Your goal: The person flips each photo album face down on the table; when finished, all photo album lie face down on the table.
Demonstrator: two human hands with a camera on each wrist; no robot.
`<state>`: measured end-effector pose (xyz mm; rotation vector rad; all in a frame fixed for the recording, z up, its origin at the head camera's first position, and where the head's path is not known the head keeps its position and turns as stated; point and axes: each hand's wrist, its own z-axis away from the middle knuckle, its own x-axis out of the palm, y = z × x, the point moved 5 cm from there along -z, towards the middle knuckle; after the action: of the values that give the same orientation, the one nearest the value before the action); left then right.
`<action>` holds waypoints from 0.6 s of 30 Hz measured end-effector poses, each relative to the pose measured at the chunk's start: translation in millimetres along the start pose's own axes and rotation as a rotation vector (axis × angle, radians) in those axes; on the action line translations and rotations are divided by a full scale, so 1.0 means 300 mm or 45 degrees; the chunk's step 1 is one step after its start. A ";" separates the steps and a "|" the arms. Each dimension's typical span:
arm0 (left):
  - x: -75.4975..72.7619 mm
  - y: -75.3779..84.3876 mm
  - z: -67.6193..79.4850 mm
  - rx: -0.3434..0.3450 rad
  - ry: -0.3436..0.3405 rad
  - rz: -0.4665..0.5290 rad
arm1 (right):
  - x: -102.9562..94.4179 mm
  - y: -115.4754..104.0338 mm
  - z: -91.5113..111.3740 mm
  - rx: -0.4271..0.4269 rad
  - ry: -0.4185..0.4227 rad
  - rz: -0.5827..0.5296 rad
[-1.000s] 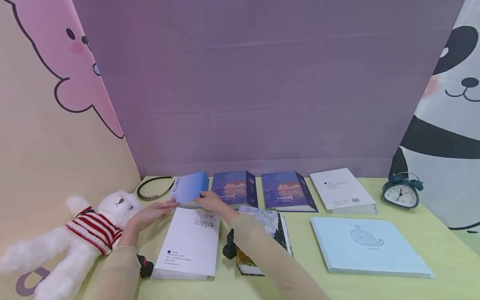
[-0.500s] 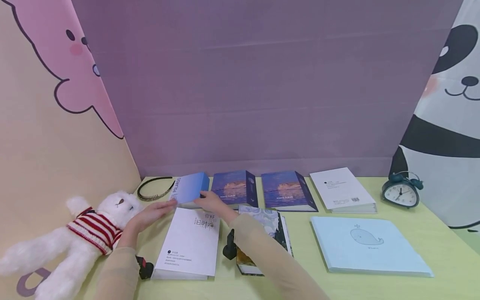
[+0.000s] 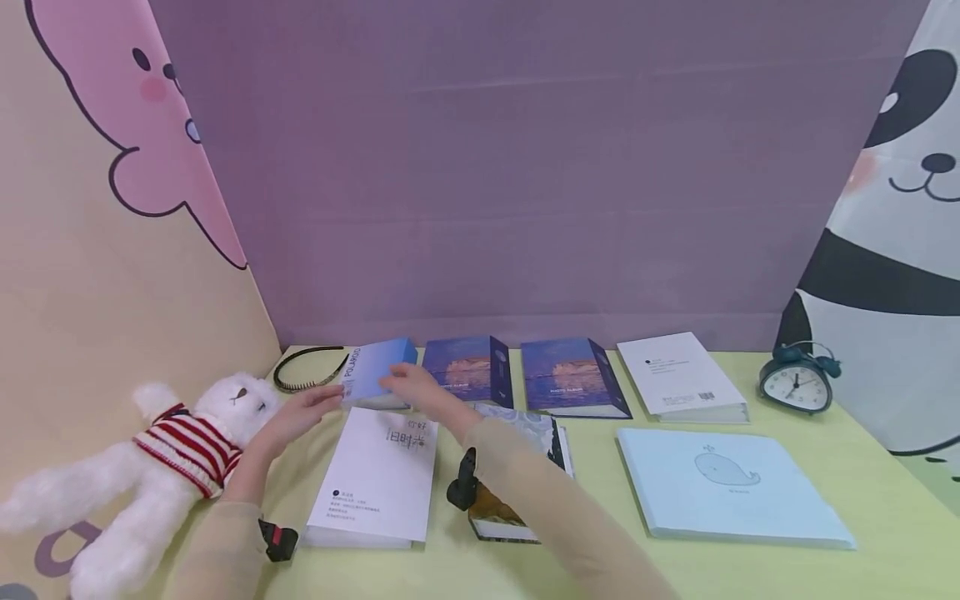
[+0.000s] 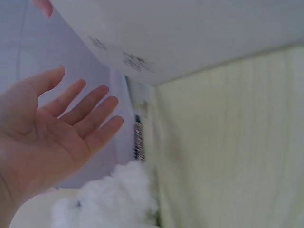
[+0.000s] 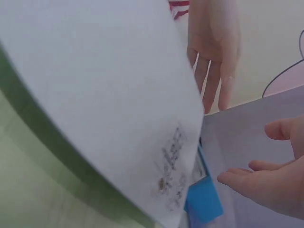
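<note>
A blue album (image 3: 375,371) marked POLAROID lies at the back left of the table. My left hand (image 3: 303,414) hovers just off its near left corner; the left wrist view shows this hand (image 4: 57,128) with fingers spread and palm bare. Over the album's right side is my right hand (image 3: 420,390), holding nothing. Its thumb and loosely bent fingers stand apart in the right wrist view (image 5: 270,175). Directly in front, between my forearms, a white album (image 3: 375,479) lies flat. Partly hidden under my right forearm is a picture-covered book (image 3: 502,508).
Two sunset-cover photo albums (image 3: 468,367) and a white album (image 3: 678,375) continue the back row. A light-blue whale album (image 3: 731,483) lies front right, near an alarm clock (image 3: 797,383). Left are a headband (image 3: 300,385) and a white plush bear (image 3: 180,450) in a striped sweater.
Both hands have let go of the blue album. The right hand has lifted slightly up from its near edge, and the left has drawn back a little to the left. The album stays put.
</note>
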<state>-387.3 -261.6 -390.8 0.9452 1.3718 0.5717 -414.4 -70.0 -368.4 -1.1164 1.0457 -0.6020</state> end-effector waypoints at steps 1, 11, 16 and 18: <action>0.003 0.012 0.006 0.007 0.003 -0.005 | -0.007 -0.008 0.005 0.001 0.003 0.011; 0.075 0.175 0.043 0.100 0.022 -0.108 | -0.142 -0.023 0.091 -0.088 0.063 0.117; 0.130 0.253 0.040 0.160 0.013 -0.090 | -0.224 0.011 0.140 -0.123 0.092 0.160; 0.150 0.276 0.035 0.164 0.015 -0.083 | -0.256 0.026 0.161 -0.140 0.113 0.180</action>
<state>-355.4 -183.2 -348.0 0.9979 1.4583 0.4442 -404.1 17.1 -344.1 -1.1084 1.2359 -0.4894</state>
